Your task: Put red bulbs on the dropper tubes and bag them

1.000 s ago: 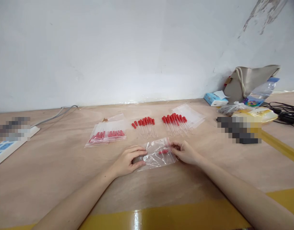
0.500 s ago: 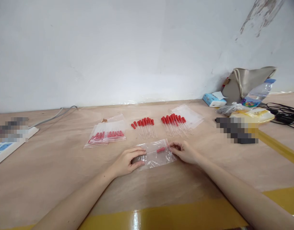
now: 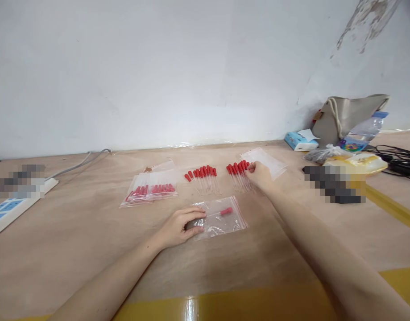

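Observation:
A clear zip bag (image 3: 221,225) lies flat in front of me with one red-bulbed dropper (image 3: 226,211) inside. My left hand (image 3: 181,226) rests on the bag's left end, thumb and fingers spread apart on the film. Behind the bag, two groups of red-bulbed droppers lie fanned out, a left group (image 3: 202,172) and a right group (image 3: 236,169). At the right edge of the right group, my right hand (image 3: 259,175) pinches a dropper by its red bulb; the fingers partly hide it.
Filled zip bags (image 3: 151,191) lie stacked at the left, with flat zip bags (image 3: 267,162) behind my right hand. A power strip (image 3: 20,207) is far left. Tissues (image 3: 301,141), a grey bag (image 3: 348,117), a bottle (image 3: 365,131) and black cables (image 3: 399,160) stand or lie at the right.
My right hand has left the zip bag's right edge and moved up to the right dropper group, where it pinches a bulb. My left hand stays on the bag.

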Demonstrator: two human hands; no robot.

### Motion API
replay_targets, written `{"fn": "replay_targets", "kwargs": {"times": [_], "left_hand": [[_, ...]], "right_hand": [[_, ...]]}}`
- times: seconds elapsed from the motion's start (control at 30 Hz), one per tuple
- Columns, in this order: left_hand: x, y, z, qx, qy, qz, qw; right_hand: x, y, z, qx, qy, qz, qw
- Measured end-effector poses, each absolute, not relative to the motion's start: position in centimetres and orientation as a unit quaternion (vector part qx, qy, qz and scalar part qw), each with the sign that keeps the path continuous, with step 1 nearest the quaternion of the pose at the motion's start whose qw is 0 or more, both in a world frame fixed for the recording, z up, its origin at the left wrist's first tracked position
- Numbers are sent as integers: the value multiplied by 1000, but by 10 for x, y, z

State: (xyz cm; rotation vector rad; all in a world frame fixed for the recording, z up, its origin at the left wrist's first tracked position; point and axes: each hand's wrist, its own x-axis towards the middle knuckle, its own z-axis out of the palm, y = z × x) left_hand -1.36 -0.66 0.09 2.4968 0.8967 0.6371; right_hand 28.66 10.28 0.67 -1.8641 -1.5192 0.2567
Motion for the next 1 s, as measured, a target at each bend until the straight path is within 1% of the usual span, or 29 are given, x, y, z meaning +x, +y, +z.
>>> {"fn": "replay_targets", "kwargs": {"times": [0.1,0.2,0.37,0.5,0.6,0.67,0.73,0.87,1.0], "left_hand": [[-14,-6,1,896,322,224,207],[-14,-6,2,898,318,221,207],[-13,-7,2,898,320,217,209],[-13,-6,1,897,319,224,209],[-13,-6,1,898,316,223,211],[-14,-6,1,898,318,222,209],[-14,-6,2,898,321,219,206],[-14,-7,2,897,324,213,211],[-13,-7,3,895,327,214,215]], "right_hand": [[281,111,7,-733,-588,87,331],[276,115,8,-741,-581,106,319],[272,120,14,-743,-561,156,330],[276,114,19,-728,-553,195,357],[278,91,15,-682,-555,258,400],[278,70,7,-595,-536,359,480],[276,50,-2,-526,-499,418,548],[273,29,-14,-475,-429,436,633],[268,26,-18,-453,-397,452,658]]}}
